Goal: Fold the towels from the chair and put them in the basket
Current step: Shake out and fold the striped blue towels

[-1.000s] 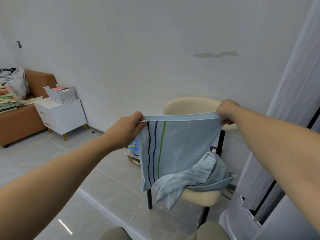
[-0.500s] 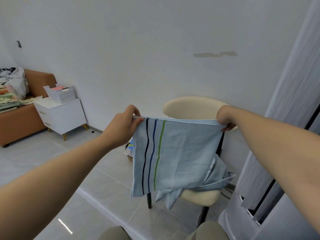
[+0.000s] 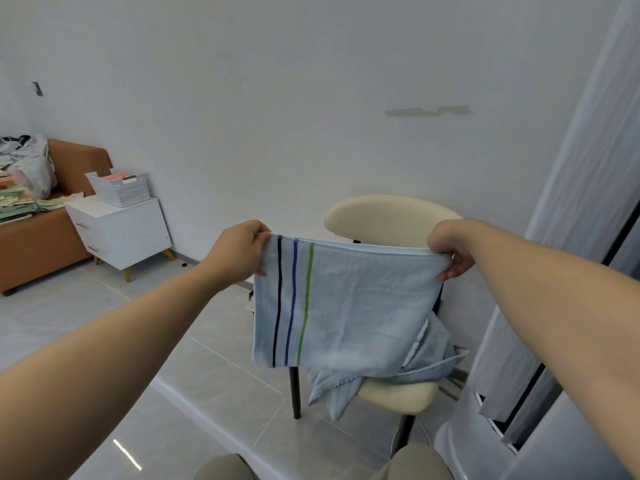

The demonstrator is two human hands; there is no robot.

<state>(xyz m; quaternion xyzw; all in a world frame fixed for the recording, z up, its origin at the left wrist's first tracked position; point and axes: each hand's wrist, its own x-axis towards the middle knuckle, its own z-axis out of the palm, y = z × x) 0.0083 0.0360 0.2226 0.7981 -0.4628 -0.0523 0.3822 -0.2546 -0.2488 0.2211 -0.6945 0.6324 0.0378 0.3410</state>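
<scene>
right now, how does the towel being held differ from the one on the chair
The held towel hangs flat, stretched between the left hand and right hand; the chair towel lies crumpled on the chair seat. The held towel shows black, blue and green stripes; the chair towel shows none in view. Both are light blue.

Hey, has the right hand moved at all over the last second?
Yes. The right hand has dropped lower against the chair's backrest, bringing its corner of the striped towel down with it.
</scene>
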